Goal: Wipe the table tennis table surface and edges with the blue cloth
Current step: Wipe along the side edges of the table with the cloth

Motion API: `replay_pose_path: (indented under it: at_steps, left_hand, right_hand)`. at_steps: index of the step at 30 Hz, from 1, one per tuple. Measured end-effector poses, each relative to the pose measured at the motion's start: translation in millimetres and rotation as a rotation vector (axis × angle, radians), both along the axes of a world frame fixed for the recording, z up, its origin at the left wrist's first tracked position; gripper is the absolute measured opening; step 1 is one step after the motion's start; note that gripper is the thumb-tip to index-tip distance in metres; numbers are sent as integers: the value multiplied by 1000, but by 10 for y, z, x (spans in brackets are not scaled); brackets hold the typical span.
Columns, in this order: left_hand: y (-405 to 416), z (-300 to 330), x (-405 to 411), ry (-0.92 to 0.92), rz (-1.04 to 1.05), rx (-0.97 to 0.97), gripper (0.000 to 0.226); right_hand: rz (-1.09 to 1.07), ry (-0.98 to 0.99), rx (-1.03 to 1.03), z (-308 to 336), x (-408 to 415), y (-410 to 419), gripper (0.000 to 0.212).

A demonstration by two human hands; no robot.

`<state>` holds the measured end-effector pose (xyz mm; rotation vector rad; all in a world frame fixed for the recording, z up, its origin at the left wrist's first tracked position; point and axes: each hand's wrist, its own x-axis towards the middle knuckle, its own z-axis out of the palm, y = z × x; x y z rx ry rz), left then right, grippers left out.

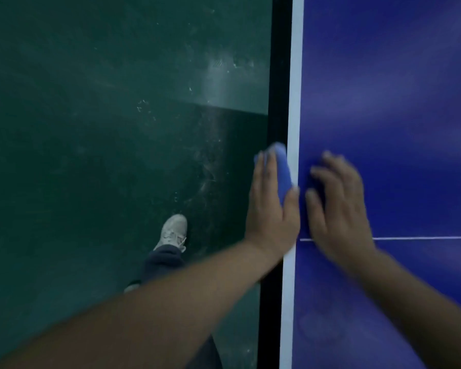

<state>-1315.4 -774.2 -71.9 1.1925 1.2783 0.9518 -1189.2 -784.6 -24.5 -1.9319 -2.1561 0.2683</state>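
Two hands at the side of the worktop (pixel 410 75): my left hand (pixel 270 209) presses the blue cloth (pixel 282 169) flat against the dark edge (pixel 276 75), beside the white line (pixel 296 75).

Left fingers (pixel 261 169) lie straight along the cloth, pressing rather than clutching it; the folded cloth sits between my palm and the side edge, its top just level with the blue surface. My right hand (pixel 341 209) rests on the surface just beside it, fingers spread and loosely bent, holding nothing, though blur hides the fine detail. To do this edge well, I judge I should keep the palm flat, press evenly and run the cloth along the rim in one long pass, stepping sideways on the green floor (pixel 91 129), where my shoe (pixel 173 230) is planted.
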Motion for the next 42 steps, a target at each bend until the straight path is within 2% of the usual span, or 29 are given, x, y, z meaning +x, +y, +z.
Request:
replay_pose_path:
  at_steps: [4, 6, 9, 13, 15, 21, 23, 25, 27, 30, 33, 38, 42]
  left_hand:
    - [1447, 14, 136, -42, 39, -55, 67]
    - [1765, 16, 190, -52, 78, -77, 66]
    - [1431, 26, 158, -53, 99, -27, 64]
    - [240, 164, 40, -59, 22, -65, 64]
    - [198, 201, 6, -50, 23, -97, 64]
    - [2394, 58, 219, -43, 98, -69, 66]
    - [2710, 66, 263, -39, 113, -99, 65]
    - [2541, 54, 238, -45, 127, -33, 65]
    - [1967, 25, 195, -62, 119, 14, 63]
    - [884, 119, 75, -69, 32, -43, 63]
    - [589, 188, 34, -54, 4, -145, 63]
    - [1861, 49, 142, -59, 42, -21, 64]
    - [2828, 31, 267, -77, 122, -135, 67]
  right_hand:
    - [-42, -45, -113, -58, 132, 1396, 56]
    - [-92, -100, -169, -75, 131, 1776, 61]
    - [-104, -146, -177, -66, 94, 1881, 63]
    - [-97, -145, -169, -79, 103, 1858, 63]
    - [-95, -145, -168, -78, 98, 1853, 63]
    - [-103, -146, -169, -66, 90, 1852, 63]
    - [-104, -156, -180, -63, 77, 1853, 63]
    - [-103, -159, -187, -62, 71, 1851, 63]
    - [-105, -154, -182, -67, 67, 1849, 62]
    - [-109, -145, -174, -71, 65, 1844, 61]
    - [-106, -143, -168, -84, 61, 1846, 60]
    - [-109, -142, -168, -78, 48, 1840, 61]
    - [-118, -147, -172, -59, 44, 1852, 61]
